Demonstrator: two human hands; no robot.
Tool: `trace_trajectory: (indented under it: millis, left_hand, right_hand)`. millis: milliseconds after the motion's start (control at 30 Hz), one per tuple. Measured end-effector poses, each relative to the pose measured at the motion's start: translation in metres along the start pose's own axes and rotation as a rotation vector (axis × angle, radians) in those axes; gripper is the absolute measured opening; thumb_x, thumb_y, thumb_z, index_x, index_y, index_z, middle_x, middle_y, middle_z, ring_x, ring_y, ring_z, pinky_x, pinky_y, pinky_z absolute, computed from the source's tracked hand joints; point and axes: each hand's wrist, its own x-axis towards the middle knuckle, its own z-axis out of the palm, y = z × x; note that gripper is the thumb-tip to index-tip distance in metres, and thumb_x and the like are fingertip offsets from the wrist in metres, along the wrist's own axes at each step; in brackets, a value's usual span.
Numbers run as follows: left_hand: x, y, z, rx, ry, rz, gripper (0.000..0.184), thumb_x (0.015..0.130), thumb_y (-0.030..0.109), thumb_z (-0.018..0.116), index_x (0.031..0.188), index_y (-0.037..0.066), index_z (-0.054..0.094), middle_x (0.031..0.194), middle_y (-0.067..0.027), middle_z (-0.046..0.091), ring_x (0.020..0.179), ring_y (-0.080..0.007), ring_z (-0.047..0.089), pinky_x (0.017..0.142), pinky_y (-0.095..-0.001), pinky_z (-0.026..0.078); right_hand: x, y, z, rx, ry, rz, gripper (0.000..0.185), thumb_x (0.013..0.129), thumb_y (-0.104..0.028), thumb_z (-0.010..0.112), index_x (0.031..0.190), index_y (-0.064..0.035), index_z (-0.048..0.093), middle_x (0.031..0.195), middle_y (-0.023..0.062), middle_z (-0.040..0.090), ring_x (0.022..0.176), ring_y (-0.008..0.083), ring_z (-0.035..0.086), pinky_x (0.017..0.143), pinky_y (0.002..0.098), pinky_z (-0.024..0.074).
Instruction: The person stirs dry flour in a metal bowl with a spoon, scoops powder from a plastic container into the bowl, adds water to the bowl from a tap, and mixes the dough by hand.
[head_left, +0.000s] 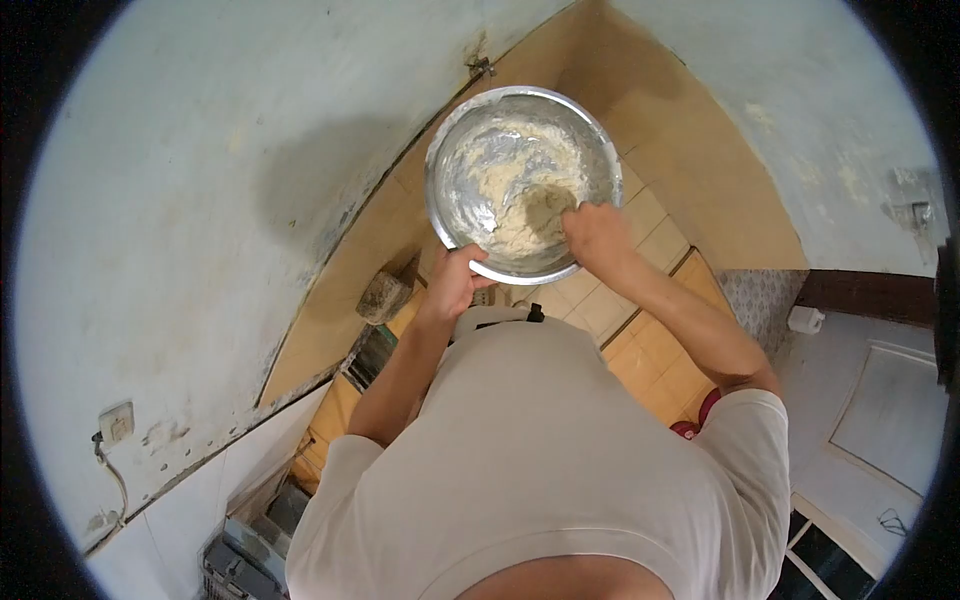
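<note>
A large shiny metal bowl (610, 150) is held up in front of my body, tilted so that its inside faces me. Pale, wet dough (530, 215) lies in its lower right part, and floury smears coat the inner wall. My left hand (455, 285) is closed on the bowl's near left rim, with the thumb over the edge. Over the near right rim reaches my right hand (598, 238), its fingers curled at the edge of the dough. Whatever those fingers hold, if anything, is hidden.
Tan tiles (650, 220) cover the floor below the bowl. On the left, a grey block (383, 297) sits near the wall, and a socket (117, 424) with a cable is fixed to it. A tap (912, 215) juts out at right, above a pale door (880, 400).
</note>
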Motion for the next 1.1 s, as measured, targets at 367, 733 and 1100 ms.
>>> trace_trajectory:
  millis: [367, 733, 1100]
  left_hand:
    - [0.003, -0.007, -0.001, -0.05, 0.002, 0.031, 0.05, 0.079, 0.005, 0.053, 0.127, -0.002, 0.04, 0.112, -0.0168, 0.057, 0.093, -0.0288, 0.066, 0.074, -0.0431, 0.061]
    - [0.004, -0.006, 0.003, -0.068, 0.001, -0.015, 0.05, 0.078, 0.004, 0.053, 0.126, -0.005, 0.04, 0.112, -0.0181, 0.058, 0.095, -0.028, 0.065, 0.077, -0.0401, 0.06]
    - [-0.006, 0.009, -0.008, 0.034, -0.014, 0.003, 0.043, 0.079, 0.003, 0.053, 0.12, -0.008, 0.049, 0.11, -0.0192, 0.061, 0.093, -0.0292, 0.067, 0.077, -0.0438, 0.061]
  right_hand:
    - [-0.004, -0.003, -0.006, 0.031, 0.052, 0.03, 0.01, 0.078, -0.008, 0.056, 0.077, -0.0011, 0.064, 0.069, 0.0187, 0.064, 0.063, 0.0352, 0.066, 0.055, 0.0435, 0.0528]
    - [-0.011, -0.011, 0.02, 0.045, 0.002, 0.032, 0.014, 0.079, -0.011, 0.057, 0.071, -0.0028, 0.065, 0.07, 0.0178, 0.065, 0.065, 0.0326, 0.068, 0.054, 0.044, 0.0537]
    - [0.054, 0.022, -0.01, -0.012, 0.232, -0.019, 0.016, 0.08, -0.012, 0.055, 0.076, -0.0034, 0.067, 0.073, 0.0204, 0.065, 0.067, 0.0351, 0.068, 0.058, 0.0431, 0.0551]
